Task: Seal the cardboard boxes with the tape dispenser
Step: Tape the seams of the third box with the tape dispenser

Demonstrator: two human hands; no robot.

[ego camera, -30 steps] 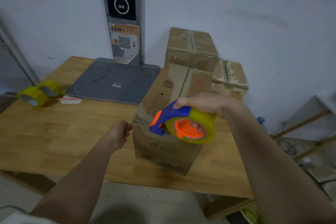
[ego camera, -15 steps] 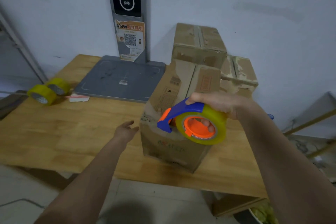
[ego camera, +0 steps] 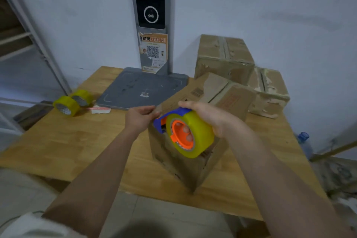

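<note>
A worn cardboard box (ego camera: 185,170) stands on the wooden table (ego camera: 67,141), its top flaps folded down with a seam along the middle. My right hand (ego camera: 209,117) grips the tape dispenser (ego camera: 197,135) over the box's near top corner; the dispenser has a blue frame, an orange hub and a yellow roll, and my fingers pass through the hub. My left hand (ego camera: 139,120) is at the dispenser's blue front, its fingertips pinched together there. The tape end itself is too thin to make out.
Two more taped boxes (ego camera: 224,54) (ego camera: 270,87) sit stacked against the wall behind. A grey platform (ego camera: 141,89) with an upright post (ego camera: 150,15) stands at the table's back. Two yellow tape rolls (ego camera: 66,105) (ego camera: 82,97) lie at the left edge. A bottle (ego camera: 303,137) stands right of the table.
My left hand rose from beside the box, opened, then closed its fingertips at the dispenser's front. The dispenser tilted and came nearer to me.
</note>
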